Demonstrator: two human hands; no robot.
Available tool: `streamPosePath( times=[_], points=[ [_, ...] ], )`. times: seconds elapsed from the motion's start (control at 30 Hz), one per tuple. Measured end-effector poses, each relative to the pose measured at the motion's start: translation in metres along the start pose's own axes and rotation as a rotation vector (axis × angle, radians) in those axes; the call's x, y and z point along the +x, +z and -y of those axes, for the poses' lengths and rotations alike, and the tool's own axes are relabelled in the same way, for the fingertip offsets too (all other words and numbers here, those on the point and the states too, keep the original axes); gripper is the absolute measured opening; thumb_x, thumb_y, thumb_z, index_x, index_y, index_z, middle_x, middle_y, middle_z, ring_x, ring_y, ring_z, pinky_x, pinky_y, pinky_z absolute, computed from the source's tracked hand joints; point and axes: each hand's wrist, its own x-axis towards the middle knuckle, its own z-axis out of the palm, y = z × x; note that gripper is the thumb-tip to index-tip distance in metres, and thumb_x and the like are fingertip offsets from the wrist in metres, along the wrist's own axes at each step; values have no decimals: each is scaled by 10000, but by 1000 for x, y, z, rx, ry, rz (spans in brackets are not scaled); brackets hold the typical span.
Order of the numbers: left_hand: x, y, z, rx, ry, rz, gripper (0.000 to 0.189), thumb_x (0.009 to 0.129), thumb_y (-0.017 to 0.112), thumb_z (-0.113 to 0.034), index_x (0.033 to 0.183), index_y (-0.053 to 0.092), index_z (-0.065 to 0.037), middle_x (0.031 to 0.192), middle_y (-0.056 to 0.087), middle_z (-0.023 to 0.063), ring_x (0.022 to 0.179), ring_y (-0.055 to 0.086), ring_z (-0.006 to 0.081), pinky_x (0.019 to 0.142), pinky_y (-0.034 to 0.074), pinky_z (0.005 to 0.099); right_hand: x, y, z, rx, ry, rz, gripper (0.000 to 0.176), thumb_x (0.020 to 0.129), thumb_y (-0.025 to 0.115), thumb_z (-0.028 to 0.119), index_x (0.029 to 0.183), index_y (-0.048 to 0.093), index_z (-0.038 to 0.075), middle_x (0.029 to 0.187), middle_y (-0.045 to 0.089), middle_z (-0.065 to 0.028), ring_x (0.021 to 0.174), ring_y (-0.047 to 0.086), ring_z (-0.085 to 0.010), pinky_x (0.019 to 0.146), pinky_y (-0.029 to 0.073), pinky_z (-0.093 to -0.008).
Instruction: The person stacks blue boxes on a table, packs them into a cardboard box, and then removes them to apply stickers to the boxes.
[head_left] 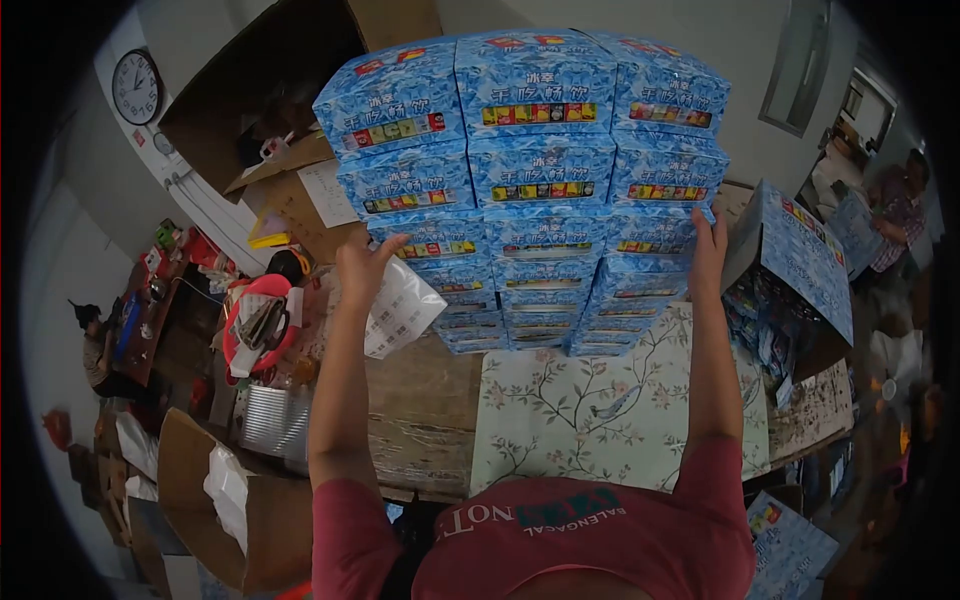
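A tall stack of blue ice-patterned boxes (541, 178) stands in three columns on a table with a floral cover (560, 410). My left hand (366, 262) is at the stack's left side, thumb toward a box in the third row from the top, fingers mostly hidden. Beside it, a white sheet with printed labels (405, 308) hangs near the left column. At the right side, my right hand (708, 245) rests against a box of the third row, its fingers upright and apart along the edge.
An open blue box (805, 265) with packets inside stands at the right. On the left are a red basket (262, 325), a metal tin (275, 422) and an open cardboard box (275, 520). People are at the far left (93, 345) and far right (895, 215).
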Motion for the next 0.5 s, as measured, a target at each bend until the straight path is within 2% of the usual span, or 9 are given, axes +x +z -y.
streamPosePath(
  times=[0.13,0.2,0.33,0.4,0.43,0.5],
  points=[
    [2,-1,-5,-13,8,-8,428,701,752,-359,787,612,36,629,617,128,517,580,188,493,441,304,26,-6,-32,10,-25,80,686,859,564,379,1350,285,-10,1240,440,-163,1132,433,-228,941,327,-360],
    [2,2,-2,39,-23,-10,434,699,751,-367,784,611,34,630,618,127,516,582,191,494,443,303,25,-4,-35,-44,-9,-36,698,861,551,387,1364,264,-2,1293,399,-189,1197,393,-264,978,306,-390],
    [2,-1,-6,61,-44,13,445,689,752,-384,794,613,26,633,621,120,520,588,204,498,449,310,22,-5,-31,-25,-21,0,727,858,545,408,1377,238,1,1337,356,-203,1249,340,-297,1008,280,-418],
    [1,-1,-8,33,-40,0,447,690,749,-389,799,614,23,641,625,119,527,592,204,504,452,315,18,-5,-23,-239,-42,-36,682,872,541,387,1371,259,19,1310,382,-193,1244,346,-298,977,325,-416],
    [-1,-1,-7,9,-34,-18,448,692,747,-393,804,615,21,649,629,118,534,596,205,510,455,319,6,-2,-16,-240,-40,-39,682,872,541,387,1371,259,19,1310,382,-193,1244,346,-298,977,325,-416],
    [-3,3,2,28,-2,-41,443,697,744,-393,810,617,16,665,635,121,544,601,204,519,459,320,-32,15,1,-259,-491,-225,527,884,552,316,1288,387,22,1236,441,-184,1166,428,-289,898,393,-408]
  ],
)
